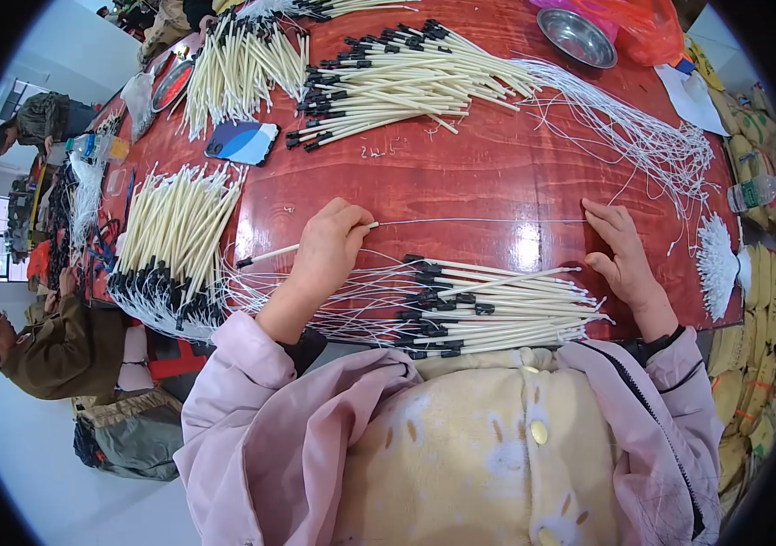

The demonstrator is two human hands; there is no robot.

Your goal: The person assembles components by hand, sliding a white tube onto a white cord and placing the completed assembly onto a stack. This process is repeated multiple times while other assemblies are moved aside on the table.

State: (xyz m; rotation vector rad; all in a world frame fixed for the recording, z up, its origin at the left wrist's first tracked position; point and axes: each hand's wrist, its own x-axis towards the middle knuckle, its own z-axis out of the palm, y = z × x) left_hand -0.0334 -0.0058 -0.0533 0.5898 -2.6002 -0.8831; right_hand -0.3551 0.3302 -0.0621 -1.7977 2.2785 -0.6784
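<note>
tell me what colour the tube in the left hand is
Cream-white, with a black tip at its outer end; the tube is pinched in the left hand, seen in the head view.

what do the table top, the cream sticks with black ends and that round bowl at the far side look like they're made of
Table top: looks like red-brown wood under a glossy varnish; grain streaks and bright glare show.
Cream sticks: probably plastic tubing, smooth and matte, with black caps and thin white cords; cannot be sure.
Round bowl: looks like polished metal, likely steel, grey and reflective.
</note>
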